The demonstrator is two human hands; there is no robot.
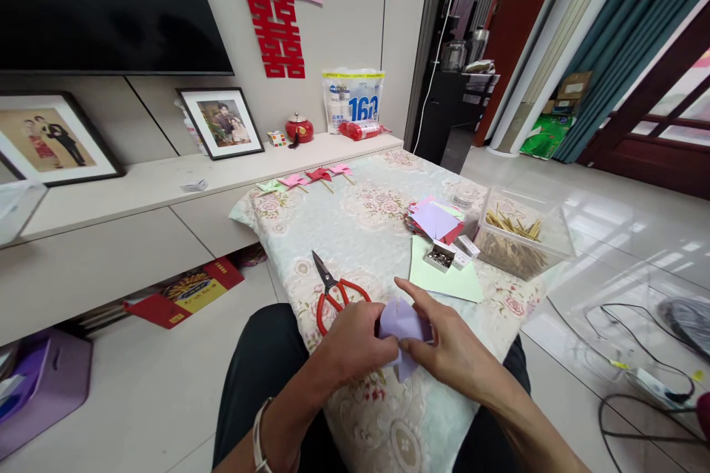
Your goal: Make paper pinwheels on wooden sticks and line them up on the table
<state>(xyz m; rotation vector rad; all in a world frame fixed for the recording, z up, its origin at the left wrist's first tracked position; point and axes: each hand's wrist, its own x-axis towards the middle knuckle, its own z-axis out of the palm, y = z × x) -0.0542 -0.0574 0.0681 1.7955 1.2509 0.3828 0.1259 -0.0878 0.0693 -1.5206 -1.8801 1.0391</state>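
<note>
The bent purple paper is held over the tabletop. It is pinched by the left hand, fingers curled closed, and by the right hand, one finger stuck out. Red-handled scissors are seen beside the left hand.

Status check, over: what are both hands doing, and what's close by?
Left hand pinching purple paper, paper curled. Right hand touching it too, index finger extended. Red-handled scissors close beside left hand; pale green paper beyond right.
</note>
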